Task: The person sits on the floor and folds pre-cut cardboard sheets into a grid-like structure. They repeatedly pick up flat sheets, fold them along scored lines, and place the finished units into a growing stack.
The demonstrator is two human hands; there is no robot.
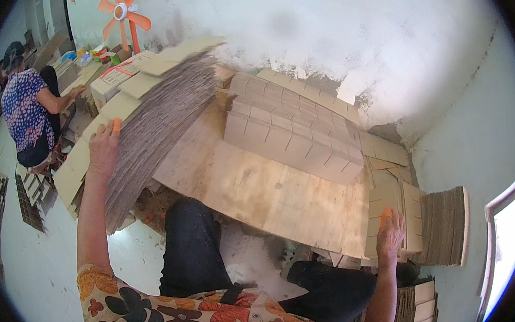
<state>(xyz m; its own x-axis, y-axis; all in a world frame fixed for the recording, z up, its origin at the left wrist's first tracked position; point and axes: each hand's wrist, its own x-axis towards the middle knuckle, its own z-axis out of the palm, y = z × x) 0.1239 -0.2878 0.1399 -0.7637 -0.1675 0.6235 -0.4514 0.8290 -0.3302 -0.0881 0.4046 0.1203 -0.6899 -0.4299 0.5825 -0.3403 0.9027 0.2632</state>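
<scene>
My left hand point(103, 150) grips the near edge of a thick stack of flat corrugated cardboard sheets point(156, 108), which leans up and away to the left; an orange finger cover shows on one fingertip. My right hand point(390, 234), also with an orange fingertip cover, rests flat on a lower pile of cardboard pieces point(394, 202) at the right edge of a plywood board point(260, 191). Neatly laid rows of folded cardboard pieces point(294, 128) lie on the far side of the board. My dark-trousered knees are under the board's near edge.
Another person point(26, 106) in a patterned top sits at the far left among cardboard piles. An orange fan point(123, 11) stands by the white wall. An upright stack of cardboard point(447, 226) is at the right, beside a window point(506, 244).
</scene>
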